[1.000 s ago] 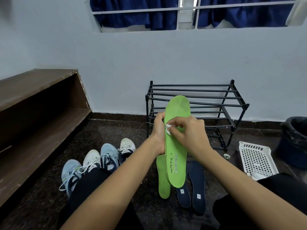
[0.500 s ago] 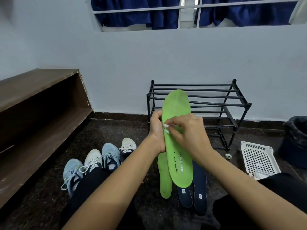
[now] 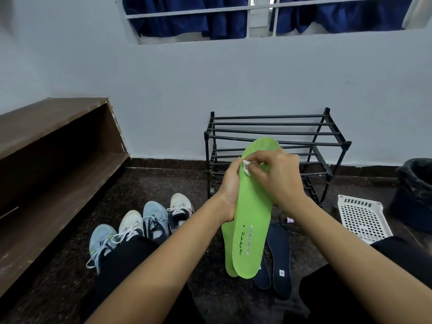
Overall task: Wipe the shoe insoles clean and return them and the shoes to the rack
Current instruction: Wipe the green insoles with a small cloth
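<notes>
The left hand point(image 3: 230, 190) holds the green insole point(image 3: 251, 218) up off the floor point(image 3: 163, 183), with its fingers curled round the left edge near the middle. The right hand point(image 3: 278, 181) pinches a small white wipe point(image 3: 246, 168) between thumb and fingertips and presses it on the top part, close to the toe end. I think this step is wiping, and it is only part way done. To do it well, the left hand should hold the insole firm so it does not bend. The wipe should press flat and go in long rubs from toe to heel, right out to both edges. The wipe is tiny, so it may need turning to a clean side. Now the count. There are two green insoles: the one held up, and a second green insole point(image 3: 225, 253) on the floor just behind it, mostly hidden. Two dark blue insoles point(image 3: 280, 253) lie side by side on the floor next to it. Four shoes point(image 3: 149, 220) stand in a row on the floor to the left. Farther off is one white basket point(image 3: 361, 218), then one black rack point(image 3: 275, 132) by the wall.
</notes>
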A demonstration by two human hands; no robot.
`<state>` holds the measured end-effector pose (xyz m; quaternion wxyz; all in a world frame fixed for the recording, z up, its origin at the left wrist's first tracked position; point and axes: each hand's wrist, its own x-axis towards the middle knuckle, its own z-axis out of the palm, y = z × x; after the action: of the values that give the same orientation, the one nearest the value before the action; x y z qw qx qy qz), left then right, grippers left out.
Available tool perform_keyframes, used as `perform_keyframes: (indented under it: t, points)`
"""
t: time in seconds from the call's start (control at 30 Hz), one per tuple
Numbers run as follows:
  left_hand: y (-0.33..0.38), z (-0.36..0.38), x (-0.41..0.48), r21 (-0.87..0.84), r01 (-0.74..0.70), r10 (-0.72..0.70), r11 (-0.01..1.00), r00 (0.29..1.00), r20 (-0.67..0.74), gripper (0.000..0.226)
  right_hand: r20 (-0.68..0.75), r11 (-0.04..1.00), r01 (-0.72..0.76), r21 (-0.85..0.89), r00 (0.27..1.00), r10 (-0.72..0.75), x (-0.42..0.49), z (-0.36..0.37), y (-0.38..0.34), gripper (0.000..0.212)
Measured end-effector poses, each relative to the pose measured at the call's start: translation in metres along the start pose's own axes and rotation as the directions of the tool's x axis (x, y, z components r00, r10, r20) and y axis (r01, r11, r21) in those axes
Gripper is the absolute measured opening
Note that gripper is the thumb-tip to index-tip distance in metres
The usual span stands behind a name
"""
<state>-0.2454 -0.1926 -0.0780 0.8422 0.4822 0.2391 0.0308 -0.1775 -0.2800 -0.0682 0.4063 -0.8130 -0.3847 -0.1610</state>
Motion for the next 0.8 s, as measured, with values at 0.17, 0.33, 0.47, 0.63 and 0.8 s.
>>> perform_keyframes:
  t: [0.17, 0.33, 0.47, 0.63, 0.8]
  points:
    - [0.008, -0.006, -0.001, -0.019, -0.001, 0.001, 1.000, 1.000, -0.017, 0.053, 0.026, 0.998, 0.032, 0.060, 0.999, -0.033, -0.008, 0.004, -0.009, 0.013]
    - [0.023, -0.014, 0.002, -0.084, -0.071, 0.063, 0.994, 0.994, -0.087, 0.040, 0.057, 0.985, 0.129, 0.112, 0.989, -0.136, -0.022, 0.010, -0.022, 0.013]
    - [0.023, -0.017, 0.006, -0.115, -0.097, 0.081, 0.989, 0.988, -0.134, 0.042, 0.079, 0.985, 0.151, 0.087, 0.984, -0.158, -0.025, 0.012, -0.023, 0.014]
    - [0.019, -0.011, 0.005, -0.011, -0.055, 0.054, 0.998, 0.995, -0.081, 0.048, 0.076, 0.995, 0.094, 0.028, 0.992, -0.096, -0.018, 0.007, -0.014, 0.011]
    - [0.001, 0.002, 0.005, 0.037, -0.001, 0.001, 0.999, 1.000, -0.007, 0.050, 0.019, 1.000, -0.005, 0.000, 1.000, 0.005, -0.006, -0.001, 0.000, 0.012]
